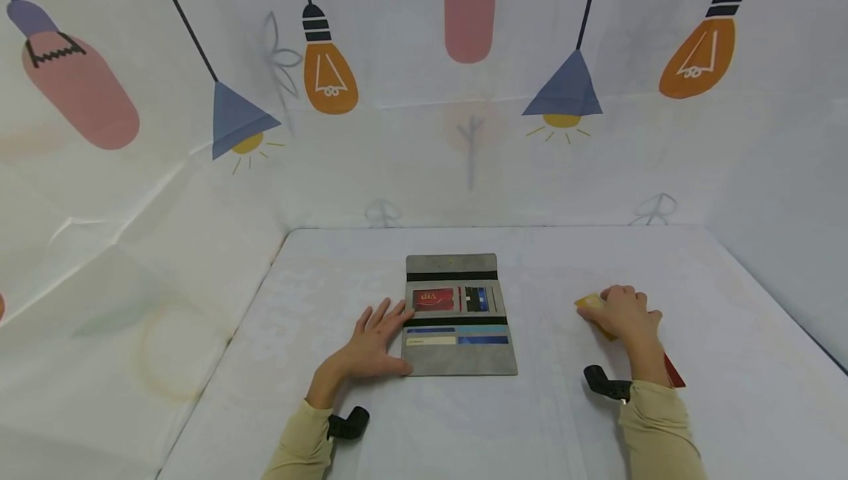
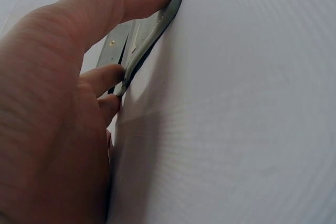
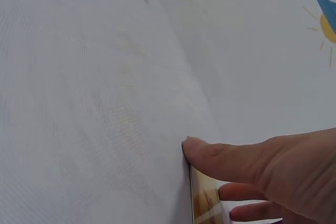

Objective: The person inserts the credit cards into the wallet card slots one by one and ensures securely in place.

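A grey folding wallet (image 1: 457, 364) lies spread out on the table, with a red VIP card (image 1: 433, 299) and several other cards in its slots. My left hand (image 1: 372, 351) rests at its left edge with fingers spread. In the left wrist view, the thumb touches the wallet's edge (image 2: 157, 32) and two fingertips meet it further along. Over to the right, my right hand (image 1: 626, 314) grips a yellow card (image 1: 588, 301), partly hidden under the fingers. The right wrist view shows the thumb along the edge of this yellow-brown printed card (image 3: 206, 195).
A red flat item (image 1: 673, 373) lies partly hidden beneath the right forearm. Black wrist cameras sit on both wrists. The white table (image 1: 543, 259) meets a patterned sheet (image 1: 424, 163) at the back, with more sheet on both sides.
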The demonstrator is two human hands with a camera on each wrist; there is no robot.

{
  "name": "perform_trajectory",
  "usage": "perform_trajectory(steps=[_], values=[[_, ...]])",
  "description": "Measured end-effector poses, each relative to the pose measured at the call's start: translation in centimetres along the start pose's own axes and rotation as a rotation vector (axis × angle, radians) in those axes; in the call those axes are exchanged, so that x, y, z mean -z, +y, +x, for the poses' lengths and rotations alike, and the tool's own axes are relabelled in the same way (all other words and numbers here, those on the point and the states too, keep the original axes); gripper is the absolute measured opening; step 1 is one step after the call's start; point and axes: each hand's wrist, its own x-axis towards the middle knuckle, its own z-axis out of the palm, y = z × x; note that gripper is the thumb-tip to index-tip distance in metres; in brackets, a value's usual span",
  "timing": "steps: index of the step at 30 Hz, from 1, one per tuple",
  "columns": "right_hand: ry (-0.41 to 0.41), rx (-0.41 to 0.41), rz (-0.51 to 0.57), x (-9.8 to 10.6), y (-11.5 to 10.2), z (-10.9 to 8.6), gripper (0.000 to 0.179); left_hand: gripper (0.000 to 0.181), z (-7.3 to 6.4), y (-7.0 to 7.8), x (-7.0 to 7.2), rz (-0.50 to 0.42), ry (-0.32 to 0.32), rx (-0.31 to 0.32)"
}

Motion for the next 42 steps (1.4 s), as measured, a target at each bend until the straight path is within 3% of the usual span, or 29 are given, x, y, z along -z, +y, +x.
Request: perform_trajectory(steps=[21,34,42], values=[[0.092,0.163,-0.031,-1.0,-1.1,0.6,0.06,0.094,0.0,0.1,0.0,0.005,0.001,0.005],[0.125,0.205,0.037,-1.9,-2.2,1.0,0.06,0.094,0.0,0.2,0.0,-0.008,0.011,0.002],[0.162,0.242,0.046,-1.9,-3.7,0.8,0.052,0.093,0.0,0.2,0.0,-0.017,0.026,-0.002]])
